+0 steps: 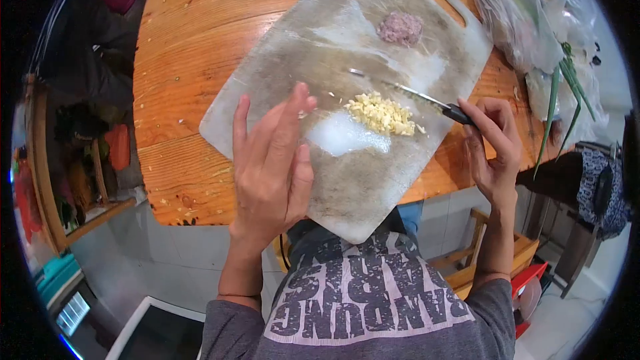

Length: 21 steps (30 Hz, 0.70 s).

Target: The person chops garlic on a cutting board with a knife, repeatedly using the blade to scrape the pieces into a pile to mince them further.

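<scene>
My right hand (497,147) grips the black handle of a knife (427,98), its thin blade pointing left over the cutting board (347,193). Just below the blade lies a small heap of finely chopped, pale yellow pieces that look like garlic (383,115). My left hand (267,167) is raised over the board's left side, fingers stretched and apart, with nothing held. A tiny pale bit seems to sit by its fingertips. Farther up the board is a small mound of pinkish minced meat (400,29).
The board rests slantwise on a wooden table (180,80) and overhangs its near edge. Clear plastic bags (527,20) and green scallion leaves (569,87) lie at the right. A wooden shelf (47,160) stands left, a wooden stool (487,253) lower right.
</scene>
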Motion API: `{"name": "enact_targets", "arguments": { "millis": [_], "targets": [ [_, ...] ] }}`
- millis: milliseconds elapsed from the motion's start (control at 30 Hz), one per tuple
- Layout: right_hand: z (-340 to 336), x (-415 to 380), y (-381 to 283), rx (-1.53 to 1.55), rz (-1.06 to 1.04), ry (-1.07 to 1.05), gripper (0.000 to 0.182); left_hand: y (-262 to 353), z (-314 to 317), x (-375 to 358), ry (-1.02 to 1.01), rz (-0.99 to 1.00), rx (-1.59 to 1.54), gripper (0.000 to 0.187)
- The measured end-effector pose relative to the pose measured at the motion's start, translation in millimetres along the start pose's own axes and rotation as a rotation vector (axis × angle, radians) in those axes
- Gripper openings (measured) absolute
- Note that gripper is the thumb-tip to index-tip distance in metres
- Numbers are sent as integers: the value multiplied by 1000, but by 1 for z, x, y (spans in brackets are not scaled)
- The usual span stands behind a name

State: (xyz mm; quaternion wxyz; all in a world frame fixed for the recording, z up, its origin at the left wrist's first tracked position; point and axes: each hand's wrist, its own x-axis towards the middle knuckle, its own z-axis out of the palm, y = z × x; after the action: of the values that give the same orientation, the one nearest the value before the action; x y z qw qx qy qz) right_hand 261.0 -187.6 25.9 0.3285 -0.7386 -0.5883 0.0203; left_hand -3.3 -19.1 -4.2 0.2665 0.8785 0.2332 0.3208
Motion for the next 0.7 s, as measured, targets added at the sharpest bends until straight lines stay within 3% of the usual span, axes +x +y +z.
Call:
{"name": "enact_targets", "arguments": {
  "millis": [133,233,400,700],
  "targets": [
    [1,36,13,-229,-245,-70,45,2,0,-5,67,-182,127,65],
    [8,63,15,-169,-287,-102,42,-2,2,-8,13,-216,188,61],
    [14,89,26,-133,-466,-173,46,1,10,-2,121,-239,202,68],
    [-4,91,38,-108,-472,-303,41,0,-1,-7,-1,-233,181,64]
  ]
}}
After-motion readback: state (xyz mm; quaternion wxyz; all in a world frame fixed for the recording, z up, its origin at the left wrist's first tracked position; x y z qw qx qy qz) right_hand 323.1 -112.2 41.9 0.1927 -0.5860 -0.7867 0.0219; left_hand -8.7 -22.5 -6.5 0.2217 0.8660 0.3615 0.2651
